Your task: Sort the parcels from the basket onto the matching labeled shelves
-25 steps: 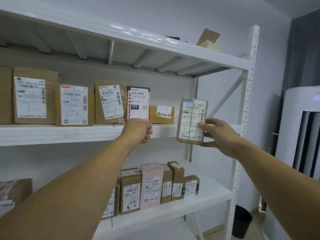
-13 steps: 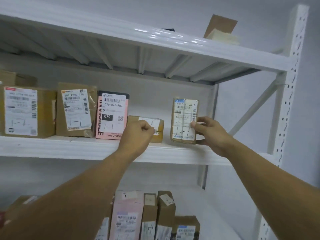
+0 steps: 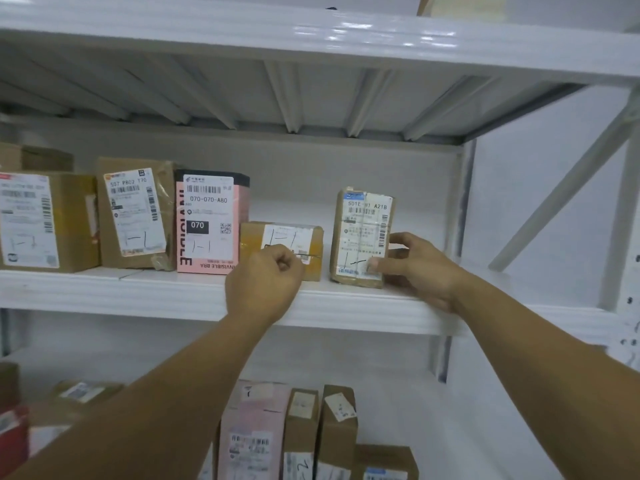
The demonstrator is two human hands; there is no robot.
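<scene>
Cardboard stood on end close to the front edge of the shelf [image 3: 121,296] is the worry. The left hand [image 3: 265,289] hangs in front of the low box [image 3: 280,237] with its fingers curled into a fist and nothing visibly held; a knock from those knuckles could skew that box. Just right of it, the tall parcel [image 3: 360,233] stands upright on the shelf, and the right hand [image 3: 422,268] grips it, thumb on the label and fingers round its right side. I judge it could topple forward, or lean onto the low box, if let go before it sits flat: its base is narrow for its height and its tape looks slick. At far left, the big box [image 3: 48,220] and the taped box [image 3: 136,213] are matt brown card with white paper labels, the second under crinkled clear tape. The pink box [image 3: 209,223] is smooth printed card with a black top band. The low box is squat, banded in yellowish tape. The tall parcel is a slim, glossy block.
</scene>
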